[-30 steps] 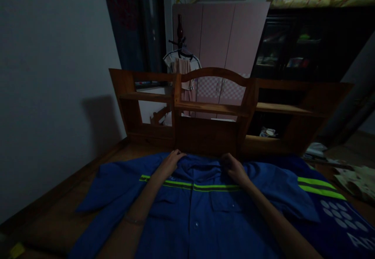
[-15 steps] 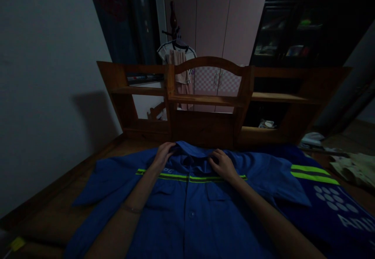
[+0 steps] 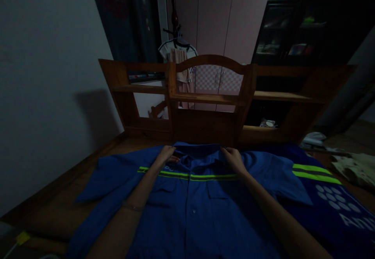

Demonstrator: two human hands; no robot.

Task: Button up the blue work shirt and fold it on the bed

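Observation:
A blue short-sleeved work shirt lies front side up, with yellow-green reflective stripes across its chest and its collar towards the headboard. My left hand grips the left side of the collar, fingers curled around the cloth. On the collar's right end, my right hand is closed, pinching the fabric. Between both hands the collar stands raised and stretched. A thin bracelet circles my left wrist.
Behind the shirt rises a wooden headboard with shelves. At right lies a dark blue cloth with white print and reflective bands. A white wall borders the left side. Pale fabric lies far right.
My right hand has moved slightly right and up to the collar's end, and the collar is now spread wider and straighter. My left hand stays at the left side of the collar.

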